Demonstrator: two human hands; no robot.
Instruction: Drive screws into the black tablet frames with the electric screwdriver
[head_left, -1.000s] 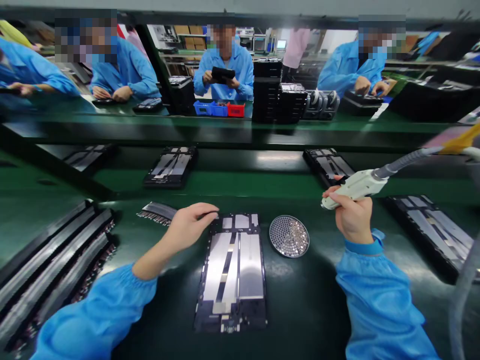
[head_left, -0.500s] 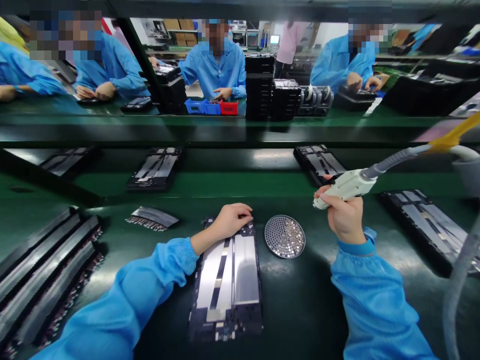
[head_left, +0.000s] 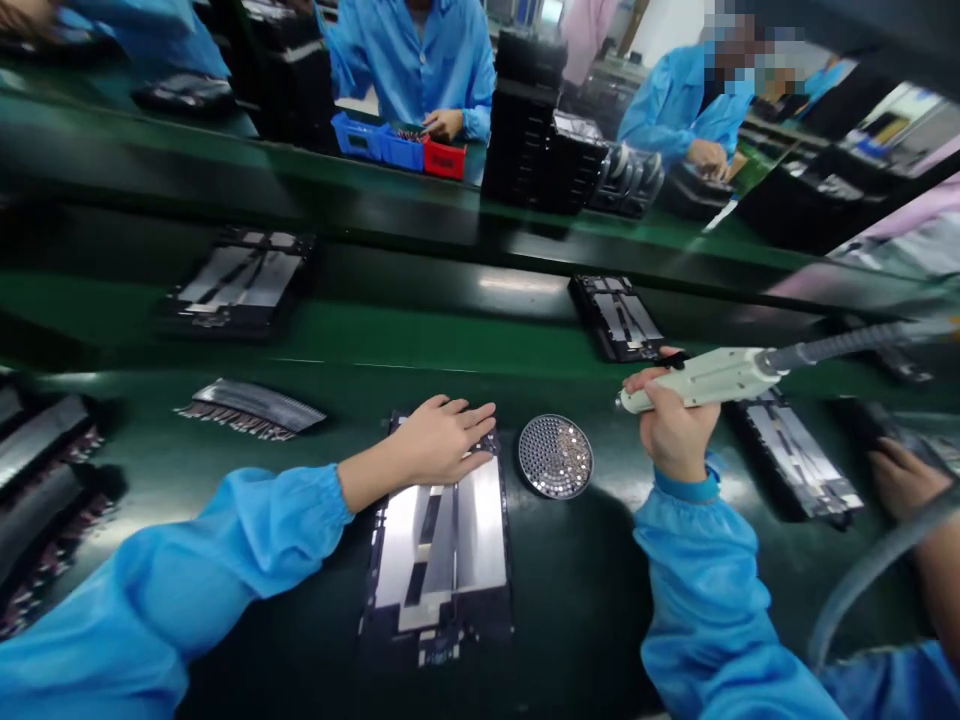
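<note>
A dark rectangular panel with shiny metal plates [head_left: 442, 545] lies on the green bench in front of me. My left hand [head_left: 441, 440] rests flat on the panel's far end, fingers stretched out toward the right. Just right of the panel sits a round perforated screw dish [head_left: 555, 457]. My right hand [head_left: 673, 425] is wrapped round a white electric screwdriver [head_left: 701, 378], held level above the bench to the right of the dish, its tip pointing left. A grey cable runs from the tool to the right.
More panels lie on the conveyor [head_left: 238, 280] [head_left: 616, 315] and at my right [head_left: 793, 457], where another person's hand [head_left: 900, 475] shows. A strip part [head_left: 251, 408] lies at left, trays [head_left: 37, 480] at far left. Workers in blue sit beyond, by black tray stacks [head_left: 525, 130] and coloured bins [head_left: 397, 150].
My left hand slid right along the panel's far edge and now lies flat on it. The view tilted down and right. The screwdriver hand stayed roughly in place.
</note>
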